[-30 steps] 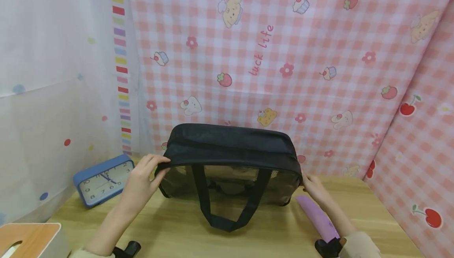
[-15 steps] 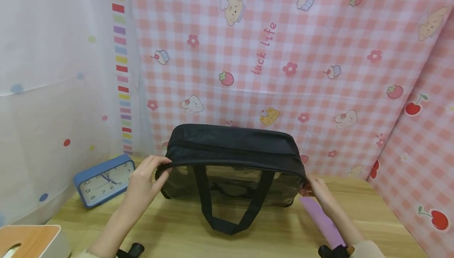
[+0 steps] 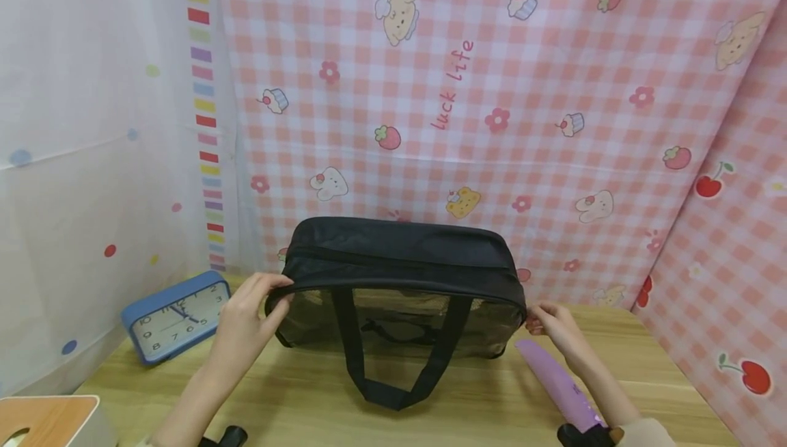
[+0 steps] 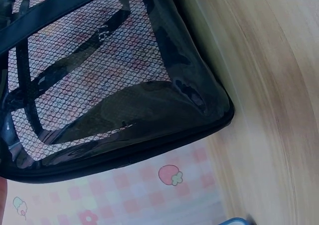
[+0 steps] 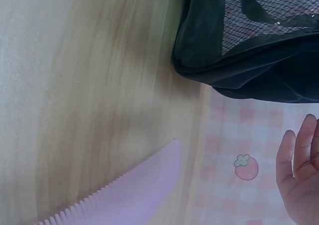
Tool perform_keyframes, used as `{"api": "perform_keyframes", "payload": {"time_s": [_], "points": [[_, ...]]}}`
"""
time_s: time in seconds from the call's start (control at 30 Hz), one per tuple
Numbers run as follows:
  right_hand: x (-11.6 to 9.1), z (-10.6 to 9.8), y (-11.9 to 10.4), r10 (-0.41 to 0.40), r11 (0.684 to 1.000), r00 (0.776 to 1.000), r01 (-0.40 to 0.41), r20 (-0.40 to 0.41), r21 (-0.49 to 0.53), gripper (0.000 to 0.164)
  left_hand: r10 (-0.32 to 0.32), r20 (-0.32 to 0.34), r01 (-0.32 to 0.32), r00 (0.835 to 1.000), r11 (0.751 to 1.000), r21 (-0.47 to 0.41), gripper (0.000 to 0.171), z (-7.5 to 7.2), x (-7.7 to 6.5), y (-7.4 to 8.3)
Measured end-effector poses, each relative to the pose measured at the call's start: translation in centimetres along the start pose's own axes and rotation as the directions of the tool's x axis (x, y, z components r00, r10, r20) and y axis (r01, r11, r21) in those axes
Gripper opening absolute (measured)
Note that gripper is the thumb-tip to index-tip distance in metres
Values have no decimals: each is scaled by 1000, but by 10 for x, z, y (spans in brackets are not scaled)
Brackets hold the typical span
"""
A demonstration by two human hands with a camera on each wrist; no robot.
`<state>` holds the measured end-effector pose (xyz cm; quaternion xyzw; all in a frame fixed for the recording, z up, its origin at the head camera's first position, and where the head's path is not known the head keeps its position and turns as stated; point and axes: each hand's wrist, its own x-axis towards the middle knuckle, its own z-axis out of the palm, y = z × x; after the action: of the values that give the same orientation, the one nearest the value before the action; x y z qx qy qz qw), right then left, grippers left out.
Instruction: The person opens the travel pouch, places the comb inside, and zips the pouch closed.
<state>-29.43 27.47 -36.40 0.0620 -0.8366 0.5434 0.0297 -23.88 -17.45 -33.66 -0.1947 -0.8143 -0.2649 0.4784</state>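
Note:
A black tote bag (image 3: 399,249) with see-through sides stands upright on the wooden table. One strap handle (image 3: 393,392) hangs down in front. My left hand (image 3: 246,307) pinches the bag's upper left corner between thumb and fingers. At the opposite end, my right hand (image 3: 556,324) has its thumb and forefinger together right at the upper corner. In the right wrist view, the other fingers (image 5: 301,150) are loosely bent, while thumb and forefinger lie outside that frame. Mesh (image 4: 99,60) shows through the clear panel in the left wrist view.
A purple serrated plastic blade (image 3: 556,382) lies by my right forearm, its near end hidden by the wrist camera. Left of the bag stands a blue clock (image 3: 175,317). A white box with a wood-coloured lid (image 3: 52,416) is at the front left. Checked cloth (image 3: 461,126) hangs behind.
Both hands stay at the bag's ends. Over the last half second, my right hand has shifted slightly outward from the bag's side, showing more of its fingers. The bag stays in place.

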Motion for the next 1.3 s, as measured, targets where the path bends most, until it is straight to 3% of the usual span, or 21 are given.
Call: {"api": "perform_keyframes", "payload": {"time_s": [0.1, 0.3, 0.43, 0.93, 1.3], "points": [[1, -2, -1, -24, 1000, 1000, 24, -6, -3, 24, 3, -4, -4, 1000, 1000, -5, 27, 1, -1, 0], [-1, -3, -16, 80, 993, 996, -83, -37, -86, 28, 8, -9, -8, 1000, 1000, -10, 27, 3, -2, -2], [1, -5, -20, 99, 989, 994, -102, -36, -110, 27, 21, -18, -21, 1000, 1000, -11, 28, 3, -1, -2], [2, -19, -35, 99, 994, 995, -100, -28, -52, 32, 27, -24, -27, 999, 1000, -5, 28, 4, 3, -3], [-1, -20, -45, 79, 994, 996, -82, -46, -73, 30, 26, -20, -26, 999, 1000, -3, 28, 4, 1, -5]]}}
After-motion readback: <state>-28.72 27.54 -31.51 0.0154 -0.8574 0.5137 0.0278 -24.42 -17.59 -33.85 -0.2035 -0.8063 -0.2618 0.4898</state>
